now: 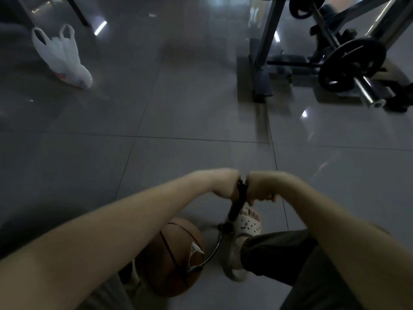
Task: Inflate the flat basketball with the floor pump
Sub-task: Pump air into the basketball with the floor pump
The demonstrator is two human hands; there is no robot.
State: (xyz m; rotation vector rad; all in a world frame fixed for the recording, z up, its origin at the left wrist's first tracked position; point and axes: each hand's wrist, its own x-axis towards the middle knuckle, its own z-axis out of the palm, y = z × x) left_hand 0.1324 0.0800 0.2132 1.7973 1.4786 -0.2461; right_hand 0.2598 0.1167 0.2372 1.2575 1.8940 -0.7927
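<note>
A brown basketball [172, 256] lies on the grey tiled floor between my feet, low in the view. A black floor pump [235, 209] stands just right of it. Its thin hose [214, 251] curves down to a fitting on the ball's top. My left hand [225, 185] and my right hand [259, 190] are side by side, each shut on one end of the pump's handle, which they mostly hide. My right foot in a pale perforated sandal [243, 229] rests at the pump's base.
A white plastic bag [62, 57] lies on the floor at the far left. A weight rack with a barbell and black plates [350, 66] fills the far right. Dark furniture legs [76, 10] stand at the top left. Grey floor tiles [190, 121] stretch ahead.
</note>
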